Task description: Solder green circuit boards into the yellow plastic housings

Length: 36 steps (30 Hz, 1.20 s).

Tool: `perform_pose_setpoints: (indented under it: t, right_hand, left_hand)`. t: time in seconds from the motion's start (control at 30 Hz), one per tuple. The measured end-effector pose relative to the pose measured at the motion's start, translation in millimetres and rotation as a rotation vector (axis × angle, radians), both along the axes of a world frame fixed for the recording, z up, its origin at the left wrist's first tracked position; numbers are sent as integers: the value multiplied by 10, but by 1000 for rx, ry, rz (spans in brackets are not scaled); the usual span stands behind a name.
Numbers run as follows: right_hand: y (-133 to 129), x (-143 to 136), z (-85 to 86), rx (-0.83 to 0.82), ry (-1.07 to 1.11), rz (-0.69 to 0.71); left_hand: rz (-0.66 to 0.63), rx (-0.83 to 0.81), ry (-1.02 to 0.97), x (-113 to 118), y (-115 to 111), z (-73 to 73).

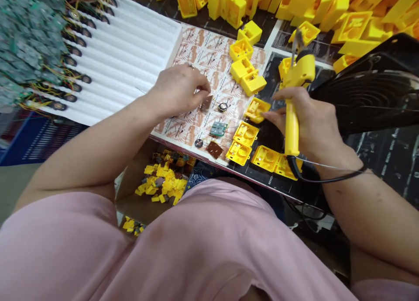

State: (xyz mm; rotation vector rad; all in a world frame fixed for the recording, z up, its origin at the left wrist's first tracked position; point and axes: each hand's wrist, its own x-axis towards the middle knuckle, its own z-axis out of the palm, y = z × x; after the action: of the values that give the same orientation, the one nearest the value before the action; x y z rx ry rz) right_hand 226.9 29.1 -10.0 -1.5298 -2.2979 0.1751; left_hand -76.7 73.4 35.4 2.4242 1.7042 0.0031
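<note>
Yellow hand tool [291,130], similar to a glue gun, is in the right hand [312,117], above the black mat [273,133] and to the right of an open casing [257,108]. The long axis of its handle runs from the near edge of the bench toward the far side, its upper end leaning a little to the right; the black cable [322,181] leaves at the near, lower end. The head is at the far end, but it is blurred, so I cannot tell exactly where the tip points. The right hand is wrapped around the handle, and its extended fingertips reach the rim of the casing; whether they press on it, I cannot tell. The casing has its hollow side upward. The left hand [180,89] is narrow, its fingers pinched together, and it seems to hold a brown plate [207,103] near a round speaker [223,107]. To work well, in my judgement, the plate should be taken by its edges, without pulling the thin wires; the handle should be gripped firmly, the head kept away from the fingers, and the cable kept free of the casings.
</note>
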Motion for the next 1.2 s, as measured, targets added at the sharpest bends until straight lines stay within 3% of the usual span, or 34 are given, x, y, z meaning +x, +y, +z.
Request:
perform_pose_setpoints:
  t: [0.13, 0.2, 0.3, 0.47, 0.57, 0.73, 0.83, 0.93, 1.07, 1.13, 1.2]
  right_hand:
    - [37, 24, 24, 49, 67, 145]
    - [67, -35, -6, -1, 75, 174]
    - [80, -221, -32, -54, 29, 108]
    - [100, -464, 3, -66, -90, 56]
    - [130, -447, 11, -113, -82, 65]
    - [148, -336, -53, -63, 64, 115]
    - [88, -283, -84, -56, 130, 223]
    - [-15, -219, -78, -71, 164, 312]
    - [-121, -141, -68, 7, 210, 232]
    - [-139, -121, -76, 40, 218, 192]
    - [-144, -113, -90, 35, 203, 177]
  left_hand:
    - [-131, -21, 1, 49, 68, -82]
    - [-89, -61, 25, 124, 113, -77]
    - [13, -118, 119, 241, 242, -77]
    - [-142, -341, 221, 389, 488, -100]
    - [-149, -411, 312, 484, 483, -72]
    - [-150, -337, 373, 509, 327, -28]
    - [-102, -336, 262, 363, 282, -41]
    - [-30, -356, -2, 167, 234, -78]
    - [96, -456, -406, 4, 95, -193]
    - [118, -434, -463, -26, 23, -273]
    - [49, -301, -383, -42, -28, -342]
